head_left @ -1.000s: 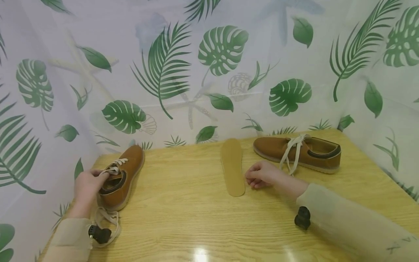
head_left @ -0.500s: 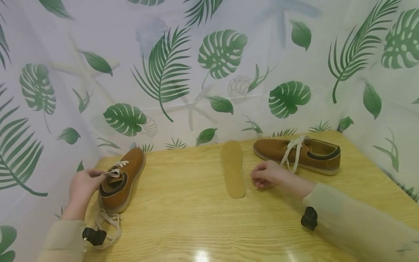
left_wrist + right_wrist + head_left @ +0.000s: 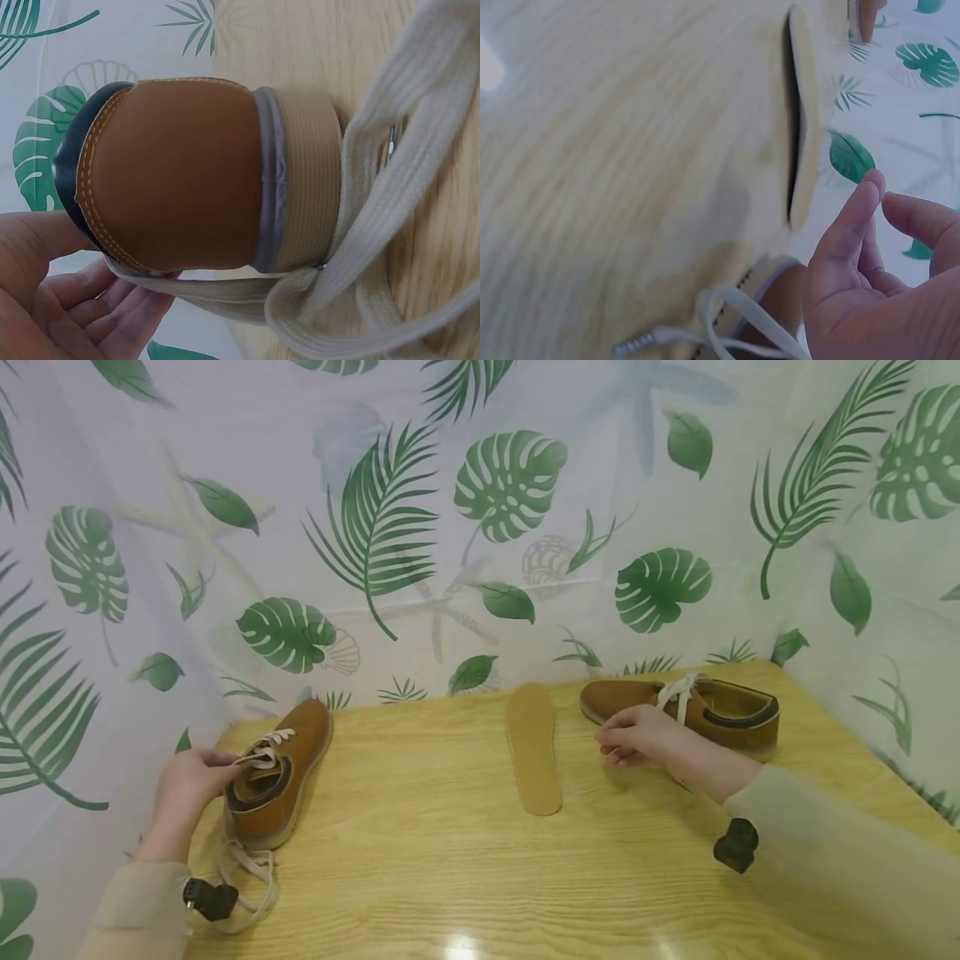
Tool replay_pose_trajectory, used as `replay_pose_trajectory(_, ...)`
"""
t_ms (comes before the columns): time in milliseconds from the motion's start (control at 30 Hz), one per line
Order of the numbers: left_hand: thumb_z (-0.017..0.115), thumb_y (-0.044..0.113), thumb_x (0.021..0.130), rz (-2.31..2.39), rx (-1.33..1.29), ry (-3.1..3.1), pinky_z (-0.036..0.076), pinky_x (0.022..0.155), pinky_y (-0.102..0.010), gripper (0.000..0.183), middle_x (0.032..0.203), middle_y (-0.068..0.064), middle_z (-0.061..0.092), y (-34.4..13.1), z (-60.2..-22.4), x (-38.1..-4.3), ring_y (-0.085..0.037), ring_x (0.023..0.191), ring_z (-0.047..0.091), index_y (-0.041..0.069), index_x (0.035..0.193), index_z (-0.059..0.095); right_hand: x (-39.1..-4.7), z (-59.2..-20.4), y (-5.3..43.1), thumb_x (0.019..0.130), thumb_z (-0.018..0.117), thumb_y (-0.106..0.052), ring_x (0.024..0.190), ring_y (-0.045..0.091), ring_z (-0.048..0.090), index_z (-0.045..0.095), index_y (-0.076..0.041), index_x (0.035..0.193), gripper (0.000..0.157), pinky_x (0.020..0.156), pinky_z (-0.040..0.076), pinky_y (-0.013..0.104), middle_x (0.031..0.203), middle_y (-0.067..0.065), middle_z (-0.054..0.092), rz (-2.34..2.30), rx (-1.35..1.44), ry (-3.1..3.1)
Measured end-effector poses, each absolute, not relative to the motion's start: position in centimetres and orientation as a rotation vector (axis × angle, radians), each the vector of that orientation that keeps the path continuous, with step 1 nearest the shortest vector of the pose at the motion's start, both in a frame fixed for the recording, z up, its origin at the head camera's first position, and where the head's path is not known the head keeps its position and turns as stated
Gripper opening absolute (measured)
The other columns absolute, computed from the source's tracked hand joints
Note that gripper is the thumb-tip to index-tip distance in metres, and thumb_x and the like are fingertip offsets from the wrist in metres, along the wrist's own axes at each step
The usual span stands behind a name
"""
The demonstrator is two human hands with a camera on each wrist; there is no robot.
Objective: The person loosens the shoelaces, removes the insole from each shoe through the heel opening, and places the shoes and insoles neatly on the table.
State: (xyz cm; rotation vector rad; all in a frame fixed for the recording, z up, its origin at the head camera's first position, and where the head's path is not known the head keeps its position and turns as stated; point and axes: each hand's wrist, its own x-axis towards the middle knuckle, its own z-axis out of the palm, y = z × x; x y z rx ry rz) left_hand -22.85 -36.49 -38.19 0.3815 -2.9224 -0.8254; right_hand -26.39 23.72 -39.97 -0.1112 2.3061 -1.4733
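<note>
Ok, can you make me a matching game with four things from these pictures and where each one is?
Things:
1. Left hand
2. Right hand
3. Insole
4. Leaf-patterned backdrop

Places:
A. Standing up behind the table
B. Holding nothing, near the right-side shoe
C. At the laces of the left-side shoe
D. Lying between the two shoes

Right pairs: 1-C, 2-B, 3-D, 4-A
</note>
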Motion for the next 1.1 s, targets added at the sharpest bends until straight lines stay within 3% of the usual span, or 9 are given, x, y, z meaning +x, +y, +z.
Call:
replay_pose_trajectory(333,0.071,0.022,0.097,-0.866,0.383,-2.976,0.057,0.074,-0.039,0.042,0.110,-0.033,0.072,-36.8,-37.7,-23.5,-0.038,0.093,0.071,-0.014,0.120,0.071,-27.1,-36.2,27.2,0.109,0.058,-0.016,0.073,0.001,0.069,0.051,0.015,0.142,0.045,0.069,0.061,0.016,0.086,-0.008,0.071,-1.538,-0.056,2.318)
replay_pose_trajectory(667,0.071,0.021,0.099,-0.915,0.395,-3.015,0.059,0.090,-0.057,0.046,0.122,-0.037,0.068,-36.6,-37.5,-23.5,-0.043,0.095,0.074,-0.016,0.125,0.066,-27.3,-34.7,29.4,0.111,0.056,-0.018,0.073,-0.002,0.069,0.050,0.014,0.139,0.043,0.071,0.062,0.015,0.083,-0.012,0.071,-1.540,-0.044,2.354)
replay_pose_trajectory(900,0.071,0.018,0.098,-0.920,0.385,-3.021,0.060,0.087,-0.054,0.043,0.120,-0.036,0.070,-36.6,-37.4,-23.6,-0.032,0.085,0.076,-0.016,0.123,0.067,-27.3,-34.1,31.0,0.111,0.054,-0.015,0.072,-0.003,0.070,0.055,0.011,0.134,0.034,0.070,0.062,0.015,0.079,-0.013,0.072,-1.607,-0.036,2.363)
replay_pose_trajectory(1033,0.072,0.018,0.097,-0.907,0.364,-3.029,0.062,0.084,-0.050,0.041,0.117,-0.035,0.072,-36.7,-37.2,-23.7,-0.024,0.081,0.076,-0.016,0.121,0.069,-27.4,-33.7,31.9,0.111,0.054,-0.015,0.071,-0.002,0.070,0.061,0.003,0.126,0.025,0.070,0.062,0.016,0.079,-0.012,0.072,-1.638,-0.010,2.344)
replay_pose_trajectory(1100,0.072,0.018,0.097,-0.908,0.357,-3.034,0.062,0.084,-0.049,0.041,0.117,-0.035,0.071,-36.8,-37.1,-23.8,-0.024,0.081,0.076,-0.016,0.120,0.069,-27.5,-33.6,32.4,0.112,0.054,-0.017,0.072,-0.003,0.070,0.057,0.007,0.134,0.033,0.071,0.062,0.016,0.080,-0.013,0.072,-1.620,-0.002,2.361)
